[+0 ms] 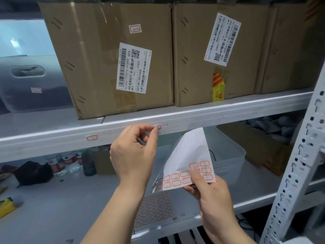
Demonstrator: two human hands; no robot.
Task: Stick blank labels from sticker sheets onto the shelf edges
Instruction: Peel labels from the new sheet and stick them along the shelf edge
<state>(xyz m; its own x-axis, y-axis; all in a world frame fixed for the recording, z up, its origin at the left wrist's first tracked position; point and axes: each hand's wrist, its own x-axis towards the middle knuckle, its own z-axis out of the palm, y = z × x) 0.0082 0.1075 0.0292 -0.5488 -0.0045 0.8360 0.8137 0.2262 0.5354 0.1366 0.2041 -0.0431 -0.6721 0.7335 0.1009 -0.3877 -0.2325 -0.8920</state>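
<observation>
A red-bordered label (158,127) sits on the shelf edge (211,118), its long axis along the rail, under the left hand (135,152), whose grip pinches it at the fingertip. Below and right, the right hand (211,192) pinches the sticker sheet (190,161). A stuck label (92,137) lies further left.

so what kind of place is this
Probably a stockroom or small warehouse: taped cardboard boxes bearing barcoded shipping labels sit on grey metal shelving with a perforated upright.

Two sticker sheets (189,166) — two cardboard boxes (109,57) — two hands (133,155).
</observation>
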